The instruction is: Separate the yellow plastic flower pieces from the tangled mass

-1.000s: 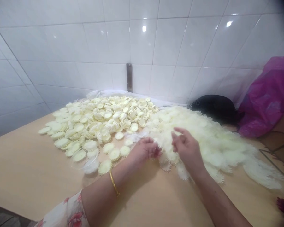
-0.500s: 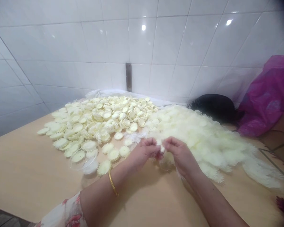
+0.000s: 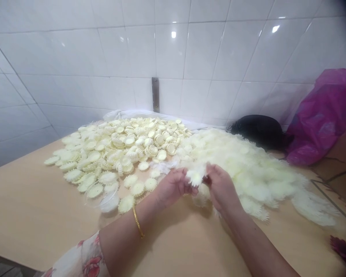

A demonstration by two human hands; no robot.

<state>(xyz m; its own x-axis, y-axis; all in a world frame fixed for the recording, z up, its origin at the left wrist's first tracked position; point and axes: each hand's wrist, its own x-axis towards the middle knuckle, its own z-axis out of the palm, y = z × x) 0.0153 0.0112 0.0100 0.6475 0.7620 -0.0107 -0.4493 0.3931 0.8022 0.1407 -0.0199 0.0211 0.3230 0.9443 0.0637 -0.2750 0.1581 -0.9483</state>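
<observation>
Between my two hands is a pale cream flower piece (image 3: 195, 177) with pointed petals, a little above the table. My left hand (image 3: 175, 184) has its fingers closed on the flower's left side. At its right edge, my right hand (image 3: 220, 184) pinches the same flower, fingertips partly hidden behind the petals. A heap of thin, sheer petal layers (image 3: 248, 169) lies just beyond and right of my right hand. Farther left spreads a pile of cream scalloped discs (image 3: 127, 144), with several loose ones near my left wrist.
A small clear container with white thread (image 3: 108, 202) stands left of my left forearm. Behind the sheer heap sit a black rounded object (image 3: 258, 130) and a magenta plastic bag (image 3: 320, 115). A tiled wall (image 3: 103, 57) closes off the back; a dark red piece (image 3: 343, 250) lies at lower right.
The flower's petals now show spread between my hands, where only a small white bit showed before. My right hand has moved slightly right, and the view has shifted a little.
</observation>
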